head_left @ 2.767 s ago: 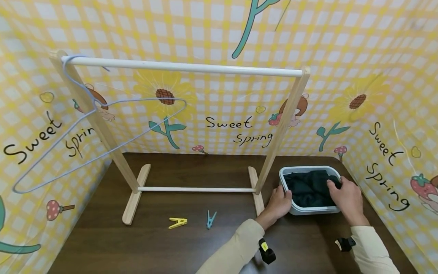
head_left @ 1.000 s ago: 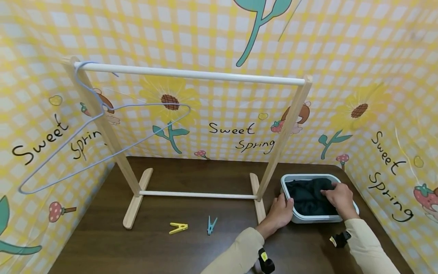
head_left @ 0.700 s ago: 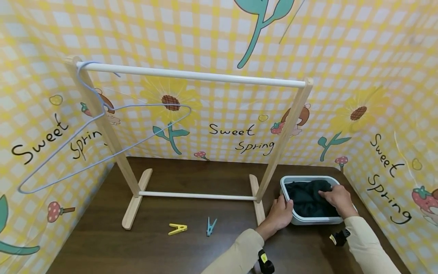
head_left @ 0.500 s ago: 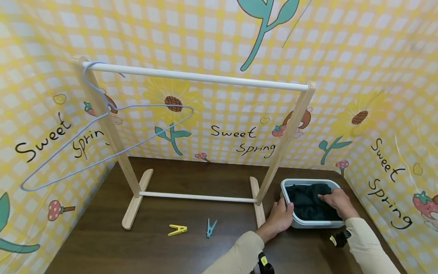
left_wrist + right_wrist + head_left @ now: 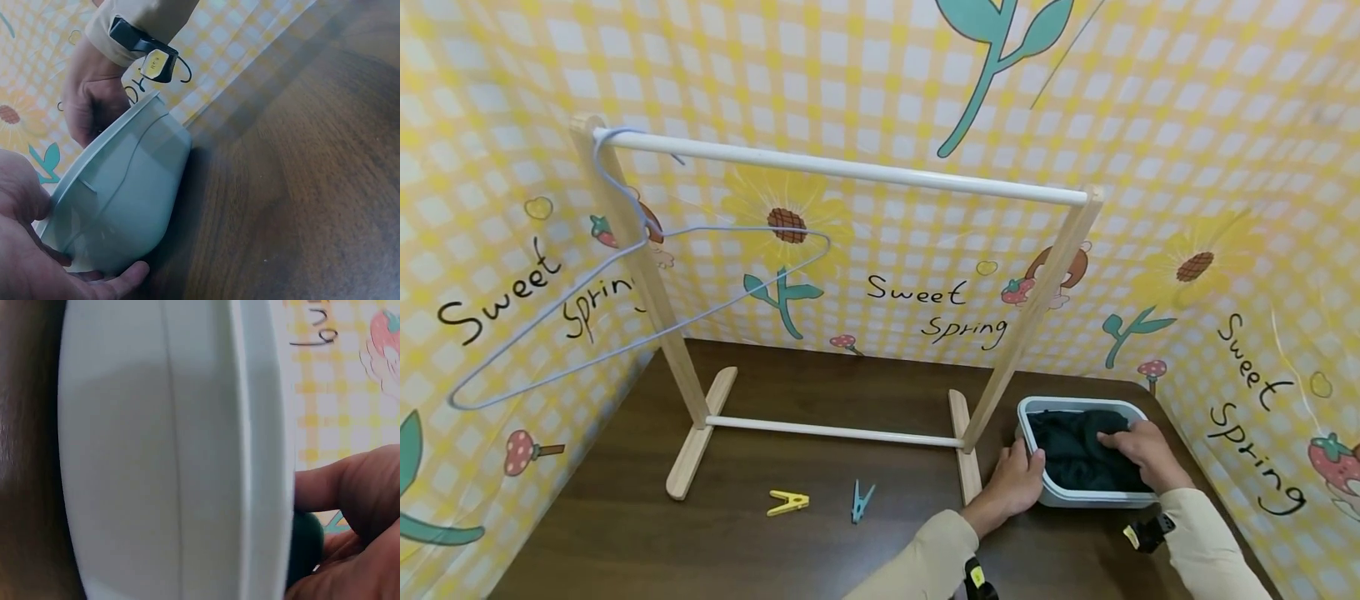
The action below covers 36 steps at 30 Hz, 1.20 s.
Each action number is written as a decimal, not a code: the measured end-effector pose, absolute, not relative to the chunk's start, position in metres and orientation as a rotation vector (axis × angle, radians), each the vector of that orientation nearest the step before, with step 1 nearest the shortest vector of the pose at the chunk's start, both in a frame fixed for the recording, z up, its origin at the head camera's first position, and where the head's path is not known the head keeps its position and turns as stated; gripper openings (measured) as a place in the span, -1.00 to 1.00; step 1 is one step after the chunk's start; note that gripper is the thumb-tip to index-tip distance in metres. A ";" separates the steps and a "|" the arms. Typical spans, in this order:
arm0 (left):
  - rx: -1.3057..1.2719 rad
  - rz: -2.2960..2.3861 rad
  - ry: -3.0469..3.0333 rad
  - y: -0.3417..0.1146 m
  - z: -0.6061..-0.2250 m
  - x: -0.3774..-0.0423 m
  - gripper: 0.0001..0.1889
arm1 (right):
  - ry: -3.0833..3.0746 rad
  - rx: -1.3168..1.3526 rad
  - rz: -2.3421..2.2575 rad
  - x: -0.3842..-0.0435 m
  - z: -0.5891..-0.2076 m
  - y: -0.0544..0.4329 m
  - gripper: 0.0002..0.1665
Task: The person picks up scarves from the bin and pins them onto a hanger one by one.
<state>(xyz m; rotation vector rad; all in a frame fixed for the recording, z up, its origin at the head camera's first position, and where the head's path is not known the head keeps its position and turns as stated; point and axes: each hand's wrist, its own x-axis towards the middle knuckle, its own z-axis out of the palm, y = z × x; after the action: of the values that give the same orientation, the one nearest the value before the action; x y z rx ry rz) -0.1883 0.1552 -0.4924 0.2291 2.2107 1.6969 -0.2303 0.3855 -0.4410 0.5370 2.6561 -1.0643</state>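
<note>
A pale blue-grey plastic basin [image 5: 1097, 499] stands on the table at the right, with crumpled dark green cloth [image 5: 1067, 450] inside. My left hand [image 5: 1017, 483] grips the basin's left side. In the left wrist view its thumb lies at the rim and its fingers [image 5: 128, 281] reach round the lower wall. Over the basin's right rim reaches my right hand [image 5: 1150, 454], pinching the cloth. A fold of green cloth [image 5: 305, 547] shows between thumb and fingers in the right wrist view; the fingertips are partly hidden behind the rim.
A wooden rack with a white top rail [image 5: 850, 170] stands left of the basin, its right foot [image 5: 966, 479] close to my left hand. A lilac wire hanger [image 5: 561, 379] hangs at the rail's left end. One yellow clothespin [image 5: 787, 502] and one blue clothespin [image 5: 861, 502] lie in front.
My right hand has moved from the basin's right edge a little further inward over the cloth. The left hand keeps its hold on the basin. The head view has shifted slightly.
</note>
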 end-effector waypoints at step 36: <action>0.251 1.667 2.232 0.156 -0.493 -0.190 -0.39 | 2.660 0.589 -1.121 -0.217 -0.426 0.374 0.27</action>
<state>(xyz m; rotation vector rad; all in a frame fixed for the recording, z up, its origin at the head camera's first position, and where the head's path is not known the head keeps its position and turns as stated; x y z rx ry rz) -0.1905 0.1560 -0.4925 0.2513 2.2316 1.6668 -0.2174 0.3736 -0.4264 0.5888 2.6599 -1.1211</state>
